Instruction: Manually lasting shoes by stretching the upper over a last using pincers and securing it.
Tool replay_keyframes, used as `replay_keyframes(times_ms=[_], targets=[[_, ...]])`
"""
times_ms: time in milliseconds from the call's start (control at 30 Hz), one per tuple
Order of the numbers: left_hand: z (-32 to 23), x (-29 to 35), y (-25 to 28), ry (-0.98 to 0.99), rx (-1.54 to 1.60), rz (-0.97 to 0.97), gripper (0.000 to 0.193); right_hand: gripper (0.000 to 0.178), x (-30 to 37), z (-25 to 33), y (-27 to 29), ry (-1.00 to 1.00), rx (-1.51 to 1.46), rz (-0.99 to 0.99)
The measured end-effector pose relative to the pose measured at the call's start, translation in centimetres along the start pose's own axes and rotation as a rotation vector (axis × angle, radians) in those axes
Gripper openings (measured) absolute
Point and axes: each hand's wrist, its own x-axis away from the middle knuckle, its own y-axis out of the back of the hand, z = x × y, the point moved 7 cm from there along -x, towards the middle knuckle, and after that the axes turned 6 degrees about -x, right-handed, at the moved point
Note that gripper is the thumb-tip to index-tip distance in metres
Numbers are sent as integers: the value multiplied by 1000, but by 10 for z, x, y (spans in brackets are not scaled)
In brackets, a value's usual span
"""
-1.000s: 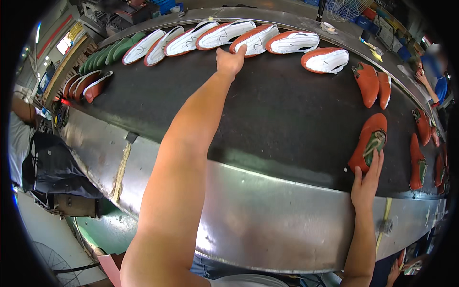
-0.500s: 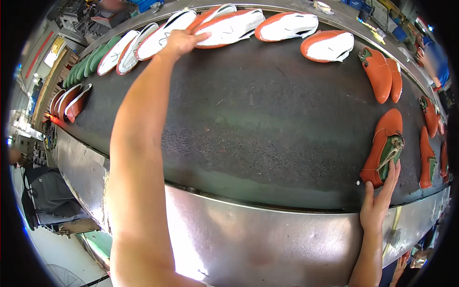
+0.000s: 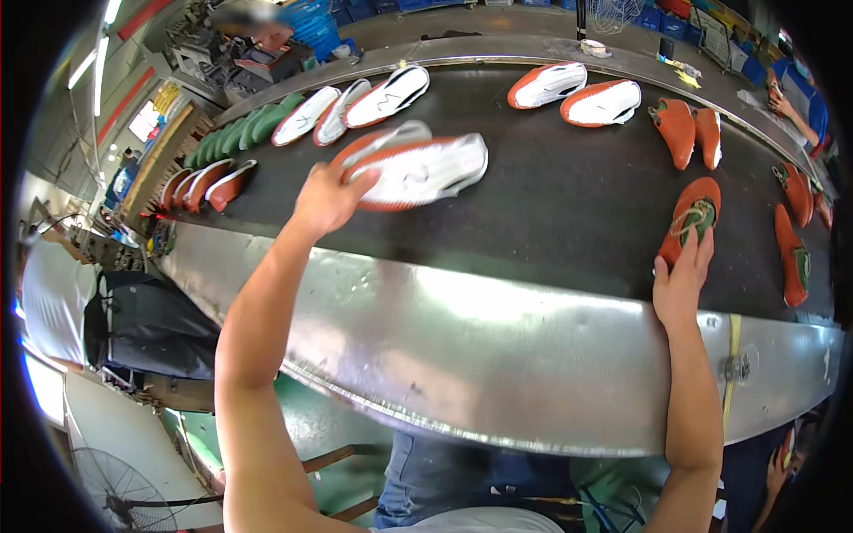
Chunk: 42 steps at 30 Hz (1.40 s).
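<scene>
My left hand [image 3: 330, 197] grips two orange shoe uppers [image 3: 418, 178] with stitched edges and white undersides, lying one against the other and held above the dark belt [image 3: 533, 213]; the front one is blurred by motion. On the right, my right hand [image 3: 682, 277] is at the heel of an orange shoe [image 3: 705, 195], thumb on one side and fingers over its opening. That shoe rests on the belt, toe pointing away, with a green last and a pale lace inside. Just beyond it is a pair of orange shoes [image 3: 673, 131].
White-bottomed uppers line the far edge, some at left [image 3: 388, 96], two at right [image 3: 548, 85]. Several green lasts [image 3: 258, 126] and more uppers [image 3: 229, 185] are at far left. A metal ledge [image 3: 498, 355] runs along my side. Another person [image 3: 793, 107] stands at far right.
My left hand has lifted the two uppers from the far row and drawn them toward me. My right hand reaches farther over the shoe's opening. The view has tilted up.
</scene>
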Motion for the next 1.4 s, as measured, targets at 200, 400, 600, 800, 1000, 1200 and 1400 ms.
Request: replay_keyframes(times_ms=[200,400,600,800,1000,1200,1400], targets=[[38,232,49,255,39,107,51,71,8,18,17,96,35,-95],[-20,282,18,-283,-311,1,85,47,108,102,93,574,-369,-48],[-28,133,-53,-153,23,415,74,26,389,85,124,473,-280,953],[-59,175,-24,-209,118,296,72,33,510,40,167,421,-146,915],[-101,372,-10,-302,843,26,80,52,521,24,185,338,-205,999],[-92,520,-139,-53,1476,167,82,51,520,-13,172,66,-383,1355],[-104,547,-164,-114,1304,301,63,31,502,14,208,-469,-981,1300]])
